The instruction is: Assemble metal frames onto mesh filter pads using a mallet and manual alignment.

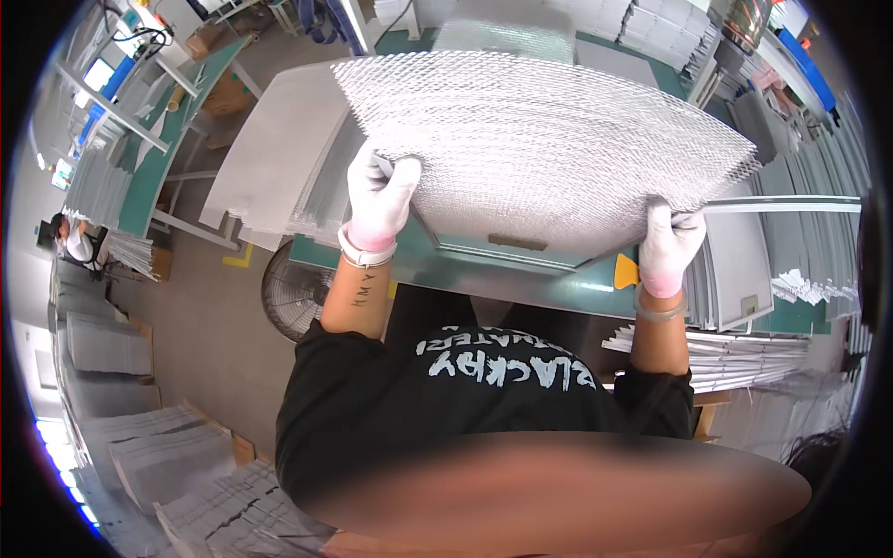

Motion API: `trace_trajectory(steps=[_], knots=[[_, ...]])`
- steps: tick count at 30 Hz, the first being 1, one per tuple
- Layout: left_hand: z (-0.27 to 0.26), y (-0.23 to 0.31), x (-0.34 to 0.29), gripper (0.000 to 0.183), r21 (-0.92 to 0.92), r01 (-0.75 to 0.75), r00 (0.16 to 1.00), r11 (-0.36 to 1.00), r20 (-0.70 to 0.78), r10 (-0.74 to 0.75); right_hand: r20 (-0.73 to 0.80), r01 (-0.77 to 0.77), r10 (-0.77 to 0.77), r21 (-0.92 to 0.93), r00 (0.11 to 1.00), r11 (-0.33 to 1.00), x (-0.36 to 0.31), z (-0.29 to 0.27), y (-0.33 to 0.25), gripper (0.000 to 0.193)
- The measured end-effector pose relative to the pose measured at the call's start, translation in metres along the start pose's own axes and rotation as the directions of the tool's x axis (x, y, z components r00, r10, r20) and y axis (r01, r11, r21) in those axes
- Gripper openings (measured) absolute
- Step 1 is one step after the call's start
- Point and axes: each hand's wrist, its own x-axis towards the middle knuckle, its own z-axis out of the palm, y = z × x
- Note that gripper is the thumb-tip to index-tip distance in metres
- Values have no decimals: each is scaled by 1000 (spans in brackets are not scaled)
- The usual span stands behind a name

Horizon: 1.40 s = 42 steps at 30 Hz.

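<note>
A large silvery expanded-metal mesh sheet (549, 130) is raised and tilted in front of me. My gloved left hand (379, 200) is closed on its left edge, thumb on top. On the right edge, my gloved right hand (672, 246) grips the same sheet. A slim metal strip (781, 205) runs right from beside that hand; I cannot tell whether the fingers hold it too. Under the mesh, partly hidden, a thin metal frame (502, 262) shows along the green table (446, 276). Left of my right hand lies an orange flat piece (626, 272).
Stacked grey sheets (279, 139) lie left of the mesh. More flat framed panels (735, 270) and bundled white strips (735, 358) are at the right. A round floor fan (293, 293) stands left of me. Another person (79, 242) sits at the far left by a green bench (139, 191).
</note>
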Motion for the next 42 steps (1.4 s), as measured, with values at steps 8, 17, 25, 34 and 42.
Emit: trace_trajectory(steps=[8,17,25,34,42], knots=[[-2,-15,-24,32,34,11,999,999,44,-13,3,-96,97,-125,995,987,-13,1,11,17],[-13,-35,-50,39,157,166,978,974,103,-183,60,-223,239,-200,969,954,-47,-14,45,29],[4,-71,-112,88,383,375,925,844,-102,-365,-51,-315,313,-238,949,919,-91,15,76,89],[27,-111,-168,105,750,415,909,515,-355,-216,-308,-436,309,-604,900,667,-151,46,130,110],[5,2,-42,50,4,239,970,971,-44,-239,90,-218,216,7,972,976,-44,-17,42,62]])
